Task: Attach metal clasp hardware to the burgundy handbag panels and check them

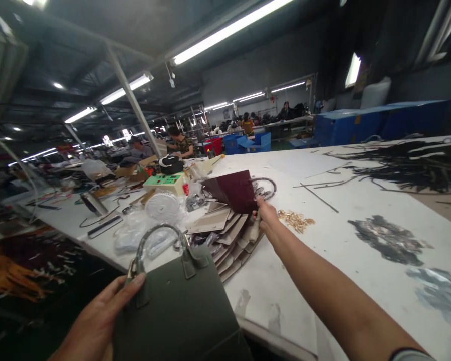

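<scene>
A dark green handbag panel (pixel 176 306) with a plastic-wrapped handle (pixel 161 228) fills the lower middle of the head view. My left hand (pixel 113 306) grips it near the handle's left base, thumb on the front. Farther out, my right hand (pixel 265 215) is closed on the lower right corner of a burgundy handbag panel (pixel 233 190), which stands tilted with its dark handle to the right. Beneath it lies a fanned stack of bag panels (pixel 236 240), beige sides showing. My right fingertips are partly hidden behind the panel.
Gold-coloured hardware (pixel 296 220) lies right of the stack on the white table (pixel 285 281). Black straps (pixel 406 165) and piles of small grey pieces (pixel 387 240) are farther right. A white fan (pixel 162 206) and a green control box (pixel 165 181) stand left. Co-workers sit beyond.
</scene>
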Available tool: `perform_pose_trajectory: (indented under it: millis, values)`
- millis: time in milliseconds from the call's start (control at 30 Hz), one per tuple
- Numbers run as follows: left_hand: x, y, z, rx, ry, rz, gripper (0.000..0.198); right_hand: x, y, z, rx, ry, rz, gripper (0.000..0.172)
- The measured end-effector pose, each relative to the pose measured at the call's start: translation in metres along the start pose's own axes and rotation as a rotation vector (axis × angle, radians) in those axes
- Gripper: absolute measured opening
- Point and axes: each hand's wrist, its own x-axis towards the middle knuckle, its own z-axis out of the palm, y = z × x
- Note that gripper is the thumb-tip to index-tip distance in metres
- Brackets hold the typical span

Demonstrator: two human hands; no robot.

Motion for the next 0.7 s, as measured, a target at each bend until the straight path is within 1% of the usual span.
perform_pose_trajectory:
  millis: [100, 200, 300, 400, 500, 567, 600, 633, 700]
  values:
    - [0.006, 0.002, 0.003, -0.022, 0.016, -0.023, 0.047, 0.012, -0.001, -0.008, 0.138, 0.038, 0.076, 0.029]
    - [0.009, 0.002, 0.007, -0.024, 0.036, -0.022, 0.045, 0.018, 0.0, -0.013, 0.212, 0.045, 0.112, 0.028]
    - [0.006, 0.002, 0.01, -0.024, 0.027, -0.036, 0.044, 0.02, 0.003, -0.014, 0.221, 0.03, 0.111, 0.029]
    - [0.001, 0.001, 0.008, -0.015, -0.008, -0.013, 0.046, 0.015, 0.003, -0.014, 0.173, 0.014, 0.069, 0.03]
    - [-0.003, 0.0, 0.002, -0.011, -0.06, 0.06, 0.044, 0.001, -0.002, -0.015, 0.075, -0.014, -0.02, 0.029]
    - [-0.007, 0.0, -0.003, -0.03, -0.094, 0.099, 0.041, -0.012, -0.005, -0.015, -0.014, -0.068, -0.075, 0.031]
    - [-0.01, 0.0, -0.006, -0.043, -0.099, 0.113, 0.039, -0.019, -0.005, -0.015, -0.108, -0.112, -0.128, 0.033]
    - [-0.012, 0.0, -0.009, -0.057, -0.096, 0.124, 0.039, -0.027, -0.004, -0.014, -0.254, -0.173, -0.218, 0.034]
    - [-0.02, 0.0, -0.019, -0.078, -0.074, 0.147, 0.039, -0.043, 0.006, -0.014, -0.632, -0.358, -0.488, 0.029]
